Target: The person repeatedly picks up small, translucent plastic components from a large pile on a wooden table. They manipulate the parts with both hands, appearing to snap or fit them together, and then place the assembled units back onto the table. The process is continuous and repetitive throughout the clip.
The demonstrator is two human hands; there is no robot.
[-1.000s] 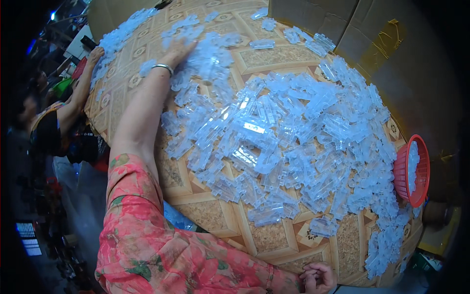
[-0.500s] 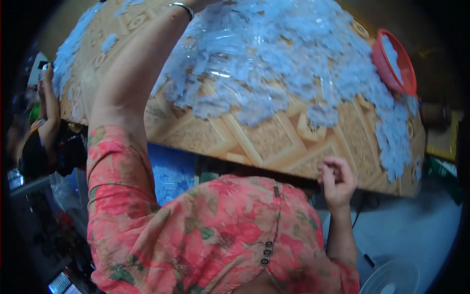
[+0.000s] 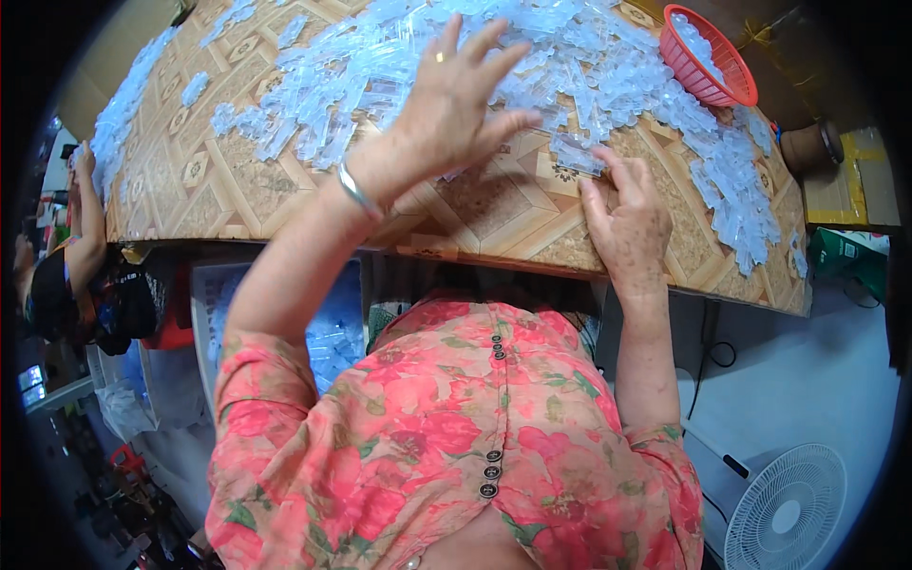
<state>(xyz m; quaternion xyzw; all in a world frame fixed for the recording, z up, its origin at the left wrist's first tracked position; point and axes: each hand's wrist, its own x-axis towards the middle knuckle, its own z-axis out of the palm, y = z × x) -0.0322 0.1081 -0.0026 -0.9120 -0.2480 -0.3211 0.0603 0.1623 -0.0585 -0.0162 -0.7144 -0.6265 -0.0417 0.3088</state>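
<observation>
Small clear plastic pieces [image 3: 380, 62], flat and bluish, lie in a wide loose heap over the wood-patterned table [image 3: 465, 204]. My left hand [image 3: 456, 104] hovers above the near side of the heap, its fingers spread and nothing in it. By the table's near edge, my right hand [image 3: 627, 218] has its thumb and forefinger apart. The forefinger's tip is beside the end of a clear plastic piece [image 3: 575, 157]; whether it touches is hard to tell.
A red plastic basket [image 3: 698, 81] holding clear pieces stands at the far right, near a brown spool [image 3: 806, 149]. Below the table at left is a white bin [image 3: 204, 304] with bluish pieces. A white fan [image 3: 785, 516] stands lower right. Another person's arm [image 3: 85, 214] shows at far left.
My left hand has come back toward me from beyond the upper edge, its fingers now spread. My right hand has moved forward onto the table. Some pieces by the near edge have shifted away from me.
</observation>
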